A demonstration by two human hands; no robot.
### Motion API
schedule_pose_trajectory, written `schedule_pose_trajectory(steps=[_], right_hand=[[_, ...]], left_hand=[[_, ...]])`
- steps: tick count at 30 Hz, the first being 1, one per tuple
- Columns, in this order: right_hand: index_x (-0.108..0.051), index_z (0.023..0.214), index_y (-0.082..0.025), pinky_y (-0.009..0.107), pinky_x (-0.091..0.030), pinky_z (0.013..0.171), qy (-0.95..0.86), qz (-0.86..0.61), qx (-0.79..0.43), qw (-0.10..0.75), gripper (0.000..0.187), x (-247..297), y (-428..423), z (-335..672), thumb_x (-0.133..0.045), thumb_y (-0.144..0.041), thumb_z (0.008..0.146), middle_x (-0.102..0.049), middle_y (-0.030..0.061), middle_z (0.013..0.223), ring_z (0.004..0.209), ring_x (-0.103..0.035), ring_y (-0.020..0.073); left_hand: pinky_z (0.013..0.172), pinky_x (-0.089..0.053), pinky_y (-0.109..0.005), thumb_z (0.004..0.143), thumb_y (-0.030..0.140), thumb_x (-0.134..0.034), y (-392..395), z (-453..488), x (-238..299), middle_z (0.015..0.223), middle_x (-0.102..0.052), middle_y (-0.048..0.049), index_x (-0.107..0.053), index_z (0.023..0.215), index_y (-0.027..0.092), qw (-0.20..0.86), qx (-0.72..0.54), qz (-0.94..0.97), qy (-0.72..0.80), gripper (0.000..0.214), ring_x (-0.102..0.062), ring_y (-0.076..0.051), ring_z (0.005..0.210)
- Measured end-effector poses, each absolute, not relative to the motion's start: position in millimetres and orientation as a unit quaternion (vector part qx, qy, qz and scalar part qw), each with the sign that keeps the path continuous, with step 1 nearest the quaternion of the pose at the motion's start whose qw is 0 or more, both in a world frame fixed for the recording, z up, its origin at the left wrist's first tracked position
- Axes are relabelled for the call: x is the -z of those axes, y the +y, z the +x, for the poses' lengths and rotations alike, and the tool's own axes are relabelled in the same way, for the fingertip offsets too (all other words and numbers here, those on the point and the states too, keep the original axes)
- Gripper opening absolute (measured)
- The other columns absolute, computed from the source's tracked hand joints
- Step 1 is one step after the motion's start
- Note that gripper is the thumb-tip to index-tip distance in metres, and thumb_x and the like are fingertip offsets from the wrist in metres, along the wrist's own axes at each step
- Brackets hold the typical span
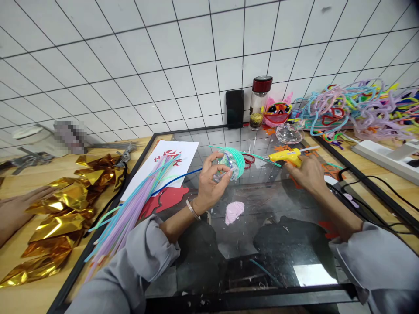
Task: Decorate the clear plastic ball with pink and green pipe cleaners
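Note:
My left hand (214, 181) is closed around a clear round plastic piece with turquoise-green pipe cleaner (240, 165) coiled about its far side. A loose green end sticks out to the right. My right hand (308, 173) grips a yellow hot glue gun (285, 157), its nozzle pointing left by that loose end; I cannot tell whether they touch. Red-handled scissors (249, 161) lie just behind the coil, partly hidden. Below my left hand a pale pink ridged piece (235, 212) rests on the dark glass tabletop (258, 196).
Lilac, blue and green pipe cleaners (131, 209) lie across white paper (183, 155) and red cutouts (168, 198). Behind stand a phone (235, 109), a tea bottle (258, 104) and a decorated face (278, 114). A pipe-cleaner heap (347, 107), power strip (389, 159) and another person's hand (19, 209) flank me.

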State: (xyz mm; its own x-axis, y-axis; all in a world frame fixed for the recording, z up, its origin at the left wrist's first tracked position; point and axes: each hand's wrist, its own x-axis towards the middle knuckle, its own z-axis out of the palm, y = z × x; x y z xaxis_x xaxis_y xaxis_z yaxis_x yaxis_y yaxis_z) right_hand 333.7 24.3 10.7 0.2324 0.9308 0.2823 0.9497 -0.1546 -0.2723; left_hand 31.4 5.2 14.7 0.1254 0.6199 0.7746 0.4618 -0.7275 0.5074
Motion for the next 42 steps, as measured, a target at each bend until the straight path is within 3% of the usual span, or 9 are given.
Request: schedule_pose_trajectory(steps=[3,5,8,11,16,29,36,42], right_hand=[[-0.066,0.086,-0.011,0.044,-0.042,0.074,-0.626,-0.759,0.080,0.160,0.035,-11.7,21.8,336.3,-0.059,-0.045,0.085,-0.062,0.0233,0.091,0.093,-0.057,0.0375],[-0.066,0.093,-0.010,0.048,-0.043,0.075,-0.638,-0.731,0.136,0.201,0.039,-18.6,15.7,330.6,-0.060,-0.048,0.085,-0.063,0.0253,0.098,0.095,-0.058,0.0399],[-0.068,0.099,-0.016,0.045,-0.046,0.074,-0.686,-0.615,0.162,0.354,0.027,-34.1,0.8,305.9,-0.057,-0.039,0.090,-0.064,0.0174,0.095,0.089,-0.060,0.0321],[-0.068,0.099,-0.023,0.034,-0.050,0.068,-0.782,-0.440,0.050,0.439,0.015,-46.0,-15.6,268.8,-0.054,-0.026,0.094,-0.064,0.0069,0.086,0.077,-0.062,0.0207],[-0.068,0.094,-0.019,0.030,-0.051,0.068,-0.820,-0.354,-0.001,0.449,0.012,-46.1,-26.9,233.4,-0.056,-0.019,0.093,-0.063,0.0057,0.082,0.076,-0.063,0.0178],[-0.067,0.086,-0.018,0.032,-0.047,0.066,-0.843,-0.388,0.048,0.370,0.017,-38.3,-28.1,232.7,-0.052,-0.020,0.093,-0.064,0.0079,0.080,0.072,-0.059,0.0196],[-0.062,0.080,-0.019,0.029,-0.045,0.064,-0.800,-0.393,-0.130,0.435,0.014,-31.7,-21.0,246.2,-0.054,-0.019,0.091,-0.060,0.0033,0.075,0.069,-0.058,0.0164],[-0.065,0.074,-0.019,0.031,-0.046,0.066,-0.749,-0.415,-0.193,0.480,0.019,-26.2,-14.0,244.2,-0.059,-0.028,0.090,-0.063,0.0034,0.074,0.069,-0.059,0.0174]], left_hand=[[0.106,-0.048,-0.048,0.087,0.016,-0.063,4.1,32.4,-15.3,0.124,-0.058,-0.0113,-0.062,0.086,0.017,0.060,-0.558,0.757,0.334,0.002,-0.056,-0.024,0.126],[0.107,-0.047,-0.050,0.087,0.015,-0.064,3.7,33.3,-15.0,0.124,-0.057,-0.0117,-0.062,0.085,0.016,0.048,-0.558,0.765,0.319,0.002,-0.055,-0.024,0.126],[0.109,-0.045,-0.053,0.085,0.014,-0.064,2.6,34.7,-14.4,0.125,-0.057,-0.0122,-0.062,0.086,0.017,0.028,-0.550,0.779,0.299,0.004,-0.055,-0.025,0.127],[0.112,-0.042,-0.056,0.085,0.013,-0.064,0.9,35.9,-14.1,0.125,-0.056,-0.0127,-0.061,0.087,0.017,0.014,-0.537,0.798,0.274,0.006,-0.052,-0.027,0.130],[0.110,-0.043,-0.057,0.084,0.012,-0.064,-0.7,37.6,-12.5,0.126,-0.056,-0.0134,-0.061,0.088,0.017,0.007,-0.526,0.806,0.271,0.007,-0.049,-0.028,0.132],[0.111,-0.040,-0.059,0.083,0.013,-0.065,-3.8,40.0,-12.4,0.124,-0.060,-0.0119,-0.063,0.085,0.019,0.012,-0.502,0.819,0.278,0.007,-0.049,-0.029,0.134],[0.109,-0.045,-0.055,0.081,0.017,-0.069,-1.1,37.2,-15.8,0.125,-0.058,-0.0143,-0.062,0.088,0.018,0.021,-0.509,0.816,0.272,0.009,-0.049,-0.030,0.133],[0.108,-0.045,-0.055,0.084,0.015,-0.066,-1.8,36.9,-16.3,0.126,-0.059,-0.0157,-0.060,0.086,0.017,0.026,-0.510,0.817,0.270,0.006,-0.052,-0.029,0.132]])
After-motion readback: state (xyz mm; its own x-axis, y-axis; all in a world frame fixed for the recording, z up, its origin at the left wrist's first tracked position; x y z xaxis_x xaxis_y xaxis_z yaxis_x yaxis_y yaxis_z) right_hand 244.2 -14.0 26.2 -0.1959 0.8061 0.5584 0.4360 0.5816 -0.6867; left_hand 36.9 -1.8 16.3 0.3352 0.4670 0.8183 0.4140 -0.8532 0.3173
